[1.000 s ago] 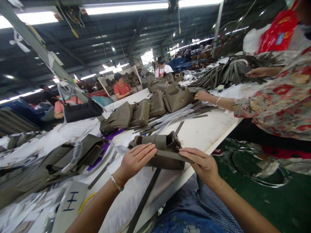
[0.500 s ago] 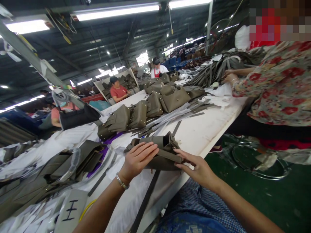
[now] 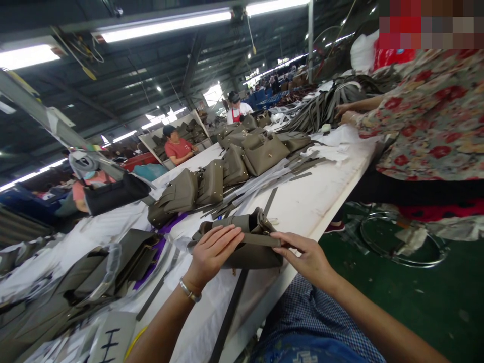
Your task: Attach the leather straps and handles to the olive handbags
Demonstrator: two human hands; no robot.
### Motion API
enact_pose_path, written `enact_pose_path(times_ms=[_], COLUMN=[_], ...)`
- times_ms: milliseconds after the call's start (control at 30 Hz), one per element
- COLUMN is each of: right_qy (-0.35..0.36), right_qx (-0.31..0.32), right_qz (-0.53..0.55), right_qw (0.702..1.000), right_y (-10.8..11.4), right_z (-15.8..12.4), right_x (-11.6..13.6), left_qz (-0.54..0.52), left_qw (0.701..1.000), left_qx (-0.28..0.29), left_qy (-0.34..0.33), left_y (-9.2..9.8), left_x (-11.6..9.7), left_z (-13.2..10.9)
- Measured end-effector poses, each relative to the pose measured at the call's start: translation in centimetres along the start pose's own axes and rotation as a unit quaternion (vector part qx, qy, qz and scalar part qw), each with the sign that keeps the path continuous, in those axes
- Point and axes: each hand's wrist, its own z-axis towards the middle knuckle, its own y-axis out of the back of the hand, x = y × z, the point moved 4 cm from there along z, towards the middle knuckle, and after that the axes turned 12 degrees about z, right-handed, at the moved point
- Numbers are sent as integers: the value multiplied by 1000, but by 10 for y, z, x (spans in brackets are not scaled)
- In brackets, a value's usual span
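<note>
An olive-grey leather handbag (image 3: pixel 247 249) lies on the white table (image 3: pixel 302 206) right in front of me. My left hand (image 3: pixel 212 252) rests flat on its near side, fingers stretched out and together. At the bag's right end my right hand (image 3: pixel 306 257) pinches a flat strap (image 3: pixel 260 240) of the same leather that runs across the top of the bag. A dark strip (image 3: pixel 230 307) hangs from under the bag over the table edge.
A row of finished olive bags (image 3: pixel 212 184) stands further up the table, with loose strips (image 3: pixel 260 181) around them. Flat bag parts in plastic (image 3: pixel 109 262) lie to my left. A person in a floral top (image 3: pixel 423 121) works at the right, reaching into a heap of straps (image 3: pixel 325 106). Other workers sit behind.
My right hand has slid a little leftward along the strap toward the bag. My left hand stays on the bag. The person at the right has pulled their arm back toward the strap heap.
</note>
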Motion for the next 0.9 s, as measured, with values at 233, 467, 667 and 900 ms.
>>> enact_pose_path(times_ms=[233,467,667,900], right_qy=[12,-23,-150,-242], right_qx=[-9,-16,-56,-78], right_qz=[5,33,162,277], right_qw=[1000,999,974,927], right_y=[1,2,0,-3], right_z=[4,5,11,17], right_x=[6,2,-6,-5], left_qz=[-25,-27,-133,-277], left_qw=[1000,998,957,875], left_qx=[4,21,164,323], left_qy=[18,51,199,230], left_y=[-3,-12,-15,-5], left_x=[3,2,9,16], left_z=[2,5,22,39])
